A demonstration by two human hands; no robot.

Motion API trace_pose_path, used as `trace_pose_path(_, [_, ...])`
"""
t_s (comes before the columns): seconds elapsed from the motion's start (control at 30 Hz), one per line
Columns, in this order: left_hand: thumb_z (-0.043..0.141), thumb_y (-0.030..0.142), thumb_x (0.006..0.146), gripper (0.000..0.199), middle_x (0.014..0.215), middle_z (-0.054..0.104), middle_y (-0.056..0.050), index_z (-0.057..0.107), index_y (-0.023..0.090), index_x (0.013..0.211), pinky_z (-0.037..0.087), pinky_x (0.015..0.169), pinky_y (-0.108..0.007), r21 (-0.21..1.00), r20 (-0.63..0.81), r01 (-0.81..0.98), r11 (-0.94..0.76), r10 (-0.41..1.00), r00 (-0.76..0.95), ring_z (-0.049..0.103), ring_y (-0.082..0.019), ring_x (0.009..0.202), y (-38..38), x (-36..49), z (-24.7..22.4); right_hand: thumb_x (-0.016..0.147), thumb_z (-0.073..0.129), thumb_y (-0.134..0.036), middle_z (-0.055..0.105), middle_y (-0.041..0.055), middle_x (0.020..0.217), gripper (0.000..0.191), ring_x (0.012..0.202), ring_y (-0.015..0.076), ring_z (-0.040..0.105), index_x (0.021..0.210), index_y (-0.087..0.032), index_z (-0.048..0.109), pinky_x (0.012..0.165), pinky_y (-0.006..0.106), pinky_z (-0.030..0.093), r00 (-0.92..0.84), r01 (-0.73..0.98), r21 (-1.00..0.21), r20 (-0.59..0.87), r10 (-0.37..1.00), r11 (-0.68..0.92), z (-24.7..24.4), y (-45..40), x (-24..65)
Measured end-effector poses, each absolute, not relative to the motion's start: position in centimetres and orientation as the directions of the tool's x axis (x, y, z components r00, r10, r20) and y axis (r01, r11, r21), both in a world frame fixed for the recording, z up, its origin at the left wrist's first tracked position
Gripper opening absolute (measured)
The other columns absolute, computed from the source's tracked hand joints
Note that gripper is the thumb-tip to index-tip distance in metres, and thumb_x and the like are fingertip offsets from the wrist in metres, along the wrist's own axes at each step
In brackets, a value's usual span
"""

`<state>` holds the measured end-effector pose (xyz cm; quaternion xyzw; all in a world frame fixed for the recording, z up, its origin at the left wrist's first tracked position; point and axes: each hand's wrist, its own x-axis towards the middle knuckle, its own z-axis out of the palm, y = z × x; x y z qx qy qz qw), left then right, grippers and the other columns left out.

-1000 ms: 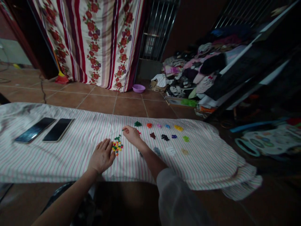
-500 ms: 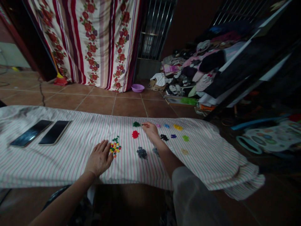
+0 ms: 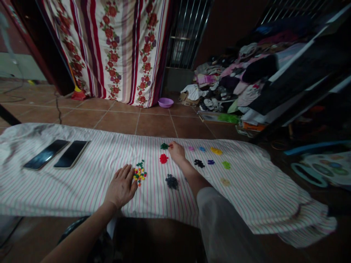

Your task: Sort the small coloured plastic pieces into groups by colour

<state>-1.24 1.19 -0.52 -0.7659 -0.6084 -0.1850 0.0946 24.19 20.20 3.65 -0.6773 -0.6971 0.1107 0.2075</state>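
Note:
My left hand [image 3: 122, 185] lies flat on the striped cloth [image 3: 95, 190], fingers out, beside a mixed pile of small coloured pieces [image 3: 139, 175]. My right hand [image 3: 177, 151] is pinched at the right edge of the dark green pile [image 3: 164, 146]; whatever its fingertips hold is too small to make out. Just below are red pieces [image 3: 163, 158], and nearer me a dark grey pile [image 3: 172, 181]. Right of my right hand lie pink [image 3: 191, 148], blue [image 3: 202, 149], yellow [image 3: 216, 151], black [image 3: 199, 163], purple [image 3: 211, 162], lime [image 3: 226, 164] and beige pieces [image 3: 225, 181].
Two phones [image 3: 46, 155] [image 3: 71, 154] rest on the cloth at the left. Beyond it are a purple basin [image 3: 165, 102], a floral curtain [image 3: 126, 54] and a heap of clothes [image 3: 227, 80]. A dark slanted bar crosses the right side.
My right hand has moved slightly left, closer to the dark green pile. My left hand stays beside the mixed pile. The whole view has shifted a little, moving the scene rightward.

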Motion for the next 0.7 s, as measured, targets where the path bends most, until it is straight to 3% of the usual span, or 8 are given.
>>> trace_pose_path(0.27, [0.039, 0.041, 0.094, 0.049, 0.141, 0.058, -0.016, 0.059, 0.014, 0.130, 0.043, 0.112, -0.048, 0.082, 0.405, 0.967, -0.240, 0.895, 0.187, 0.049, -0.029, 0.137, 1.2, -1.2, -0.6, 0.089, 0.055, -0.013, 0.072, 0.0084, 0.106, 0.024, 0.100, 0.0212, 0.066, 0.103, -0.021, 0.073, 0.089, 0.031, 0.046, -0.032, 0.940, -0.330, 0.160, 0.987, 0.084, 3.2, 20.3, 23.8])
trace_pose_path(0.7, [0.040, 0.039, 0.095, 0.049, 0.141, 0.057, -0.017, 0.059, 0.011, 0.131, 0.043, 0.112, -0.049, 0.087, 0.414, 0.965, -0.247, 0.890, 0.191, 0.049, -0.029, 0.136, 1.1, -1.1, -0.6, 0.088, 0.053, -0.009, 0.070, 0.0081, 0.104, 0.029, 0.097, 0.0185, 0.064, 0.109, -0.018, 0.071, 0.086, 0.027, 0.046, -0.009, 0.894, -0.437, 0.195, 0.981, 0.096, 1.7, 20.9, 23.3])
